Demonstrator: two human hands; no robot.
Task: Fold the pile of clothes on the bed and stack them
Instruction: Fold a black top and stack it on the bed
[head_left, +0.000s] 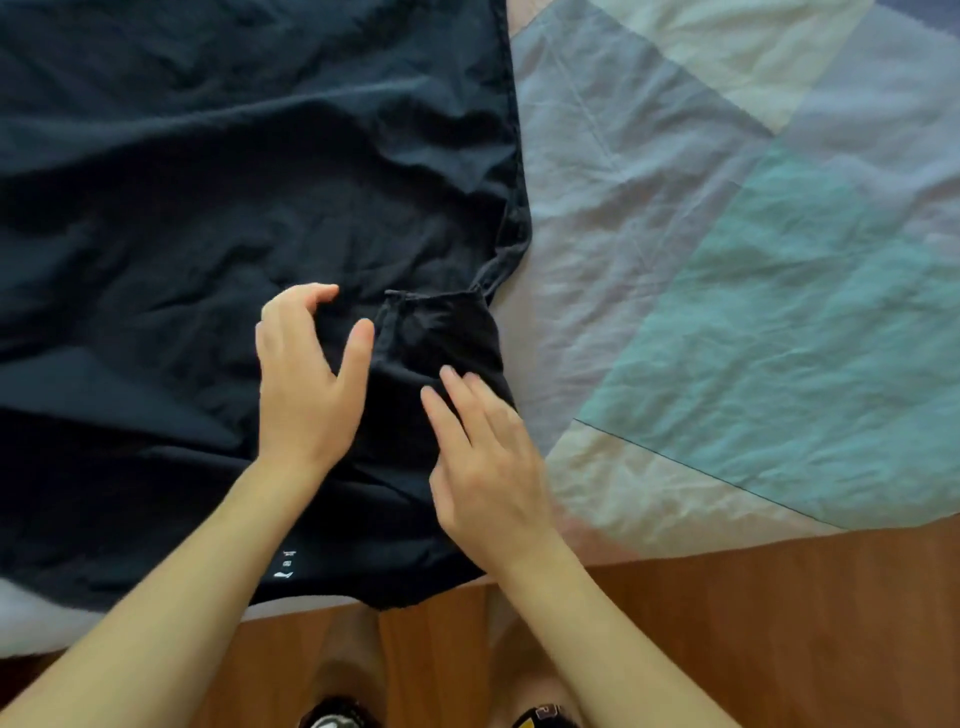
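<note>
A dark navy T-shirt (208, 208) lies spread flat on the bed (727, 260), covering the left part of the patchwork quilt (779, 338) and reaching the bed's near edge, where its neck end with a small white printed label (284, 564) slightly overhangs the edge above the wooden floor (779, 623). The shirt's short sleeve (441, 332) on the side toward the bare quilt has been turned inward and rests on the body of the shirt.

The left hand (306, 374) hovers over or lightly touches the cloth just beside the folded sleeve; its grip is wide, fingers curled and thumb spread, holding nothing. The right hand (488, 457) lies flat with fingers extended on the near part of the sleeve fold; its grip is open too, pressing rather than pinching.

The step in hand looks like settling the sleeve fold before the side of the shirt is brought over. Several things could spoil it. The sleeve is held only by light pressure, so if both hands lift at once, the springy cloth may flop outward again. The body of the shirt is heavily wrinkled, and folding over those creases would trap bulges and give a lumpy, lopsided bundle that stacks badly. The neck end sits at the very edge of the bed, so a careless tug toward the person could drag the garment off onto the floor. The other side of the shirt runs out of view, so whether its sleeve matches cannot be told; an uneven pair would skew the fold.
</note>
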